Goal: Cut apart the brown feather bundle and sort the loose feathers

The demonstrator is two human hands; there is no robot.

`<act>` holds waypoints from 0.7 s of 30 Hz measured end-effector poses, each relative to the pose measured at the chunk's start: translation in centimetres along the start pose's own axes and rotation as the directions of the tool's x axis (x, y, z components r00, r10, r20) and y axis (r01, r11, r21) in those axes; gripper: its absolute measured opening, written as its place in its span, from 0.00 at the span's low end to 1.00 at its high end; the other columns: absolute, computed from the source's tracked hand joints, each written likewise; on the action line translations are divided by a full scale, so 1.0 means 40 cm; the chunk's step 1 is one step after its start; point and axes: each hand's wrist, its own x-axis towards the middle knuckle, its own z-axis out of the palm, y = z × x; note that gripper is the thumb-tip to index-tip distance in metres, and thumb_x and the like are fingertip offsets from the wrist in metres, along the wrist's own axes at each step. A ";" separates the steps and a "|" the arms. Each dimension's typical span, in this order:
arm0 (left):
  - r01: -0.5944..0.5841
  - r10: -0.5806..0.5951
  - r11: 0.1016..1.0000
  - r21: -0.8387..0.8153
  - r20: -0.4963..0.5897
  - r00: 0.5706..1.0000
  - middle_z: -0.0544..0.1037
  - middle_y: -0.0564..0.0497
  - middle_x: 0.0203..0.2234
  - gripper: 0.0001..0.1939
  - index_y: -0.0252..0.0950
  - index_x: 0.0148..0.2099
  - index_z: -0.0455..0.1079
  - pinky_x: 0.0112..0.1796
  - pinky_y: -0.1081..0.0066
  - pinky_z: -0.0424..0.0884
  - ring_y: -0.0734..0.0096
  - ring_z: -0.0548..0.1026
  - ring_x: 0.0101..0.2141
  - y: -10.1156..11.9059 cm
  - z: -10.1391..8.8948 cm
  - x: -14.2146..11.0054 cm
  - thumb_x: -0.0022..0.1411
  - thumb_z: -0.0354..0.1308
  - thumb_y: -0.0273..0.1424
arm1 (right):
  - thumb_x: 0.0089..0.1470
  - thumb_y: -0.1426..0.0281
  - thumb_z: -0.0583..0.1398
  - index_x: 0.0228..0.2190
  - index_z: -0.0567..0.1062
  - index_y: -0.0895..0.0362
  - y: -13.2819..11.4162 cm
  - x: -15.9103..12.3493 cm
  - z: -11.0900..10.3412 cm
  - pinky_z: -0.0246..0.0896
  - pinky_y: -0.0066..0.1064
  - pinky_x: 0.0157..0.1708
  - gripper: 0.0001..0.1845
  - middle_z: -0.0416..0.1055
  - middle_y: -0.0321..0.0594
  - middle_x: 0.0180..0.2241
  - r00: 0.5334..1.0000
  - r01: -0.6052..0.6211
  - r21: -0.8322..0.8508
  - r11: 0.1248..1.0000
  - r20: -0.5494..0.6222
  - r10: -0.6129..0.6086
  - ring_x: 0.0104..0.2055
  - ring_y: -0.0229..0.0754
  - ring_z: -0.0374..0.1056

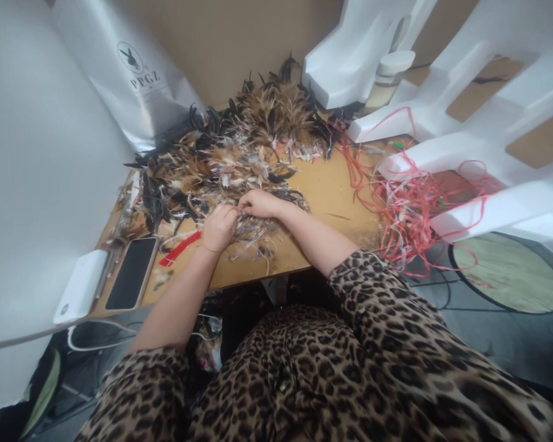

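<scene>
A broad heap of brown, black and white feathers (203, 166) spreads over the wooden table (334, 184). At its near edge my left hand (220, 227) and my right hand (259, 204) meet, fingertips pinched together among the feathers. What lies between the fingers is hidden and too small to name. Loose white quills and fluff (258, 236) lie just below the hands. Left of my left hand rests a flat red strip (179, 248).
A phone (133, 273) and a white power bank (80, 287) with a cable lie at the left. Tangled pink ribbon (405, 215) hangs over the right edge near white foam pieces (474, 212). Behind stand a silver bag (133, 80) and a lidded jar (387, 80).
</scene>
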 end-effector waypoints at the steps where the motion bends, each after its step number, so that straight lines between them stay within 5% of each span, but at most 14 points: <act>1: 0.004 -0.004 1.000 0.002 -0.004 1.000 0.76 0.43 0.36 0.10 0.38 0.36 0.70 0.40 0.65 0.65 0.63 0.70 0.40 -0.002 0.002 -0.001 0.63 0.47 0.29 | 0.46 0.74 0.58 0.33 0.79 0.58 0.001 0.000 0.000 0.53 0.23 0.32 0.11 0.76 0.37 0.31 1.000 -0.001 0.006 1.000 -0.004 0.001 0.32 0.34 0.66; 13: 0.062 -0.062 0.998 0.002 -0.034 0.998 0.76 0.45 0.38 0.08 0.38 0.34 0.69 0.41 0.64 0.66 0.63 0.71 0.41 0.002 -0.005 -0.012 0.62 0.49 0.29 | 0.47 0.71 0.56 0.30 0.78 0.58 -0.027 -0.015 -0.013 0.48 0.25 0.28 0.10 0.73 0.38 0.26 0.995 -0.052 -0.083 0.995 -0.089 0.045 0.27 0.35 0.62; 21: 0.092 -0.094 0.995 -0.049 -0.051 0.994 0.75 0.45 0.35 0.06 0.38 0.32 0.66 0.43 0.64 0.65 0.63 0.70 0.40 -0.007 -0.004 -0.029 0.61 0.49 0.29 | 0.49 0.72 0.55 0.30 0.77 0.57 -0.048 -0.022 -0.018 0.50 0.28 0.31 0.10 0.74 0.41 0.33 0.987 -0.013 -0.162 0.987 -0.161 -0.013 0.35 0.40 0.65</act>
